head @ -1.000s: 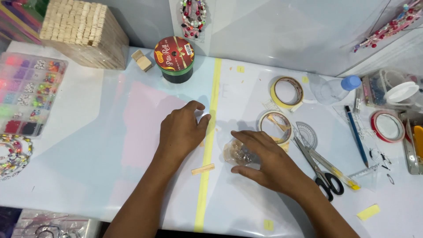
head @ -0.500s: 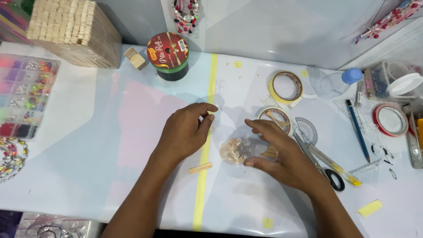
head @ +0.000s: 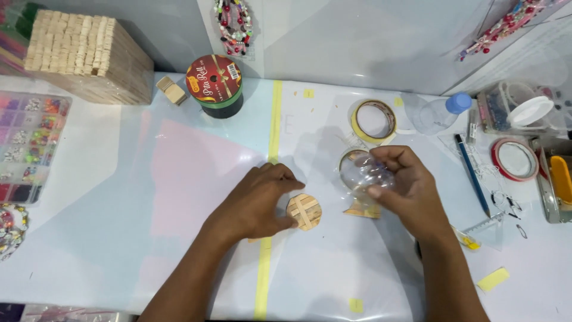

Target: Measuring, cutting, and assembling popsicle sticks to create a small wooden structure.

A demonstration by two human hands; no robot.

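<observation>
The white, glossy table [head: 107, 238] has its widest open stretch at nine o'clock of the hands, a bare pale pink and blue area that runs to the near edge; a strip of yellow tape [head: 266, 238] crosses it from the back wall to the front edge, passing under the left hand [head: 253, 206]. Toward three o'clock the room is tight: a blue pencil [head: 472, 175], a red-rimmed tape roll [head: 514, 160] and clear plastic tubs [head: 518, 113] crowd the right edge. At twelve o'clock a yellow masking tape roll [head: 373, 121] lies flat, and at eleven o'clock a red and green ribbon spool [head: 214, 85] stands near the wall, with a block of stacked wooden sticks [head: 83, 56] further at ten o'clock. A clear compartment box of coloured beads [head: 27, 143] sits along the left edge. The small round disc of woven wooden sticks [head: 304, 211] lies flat on the table, just at three o'clock of the left hand, whose fingertips are curled in and touch its left rim. The right hand [head: 405, 191] is at two o'clock of the disc, raised off the table, with its fingers and thumb closed around a clear, rounded plastic dome [head: 361, 172], held apart from the disc.
</observation>
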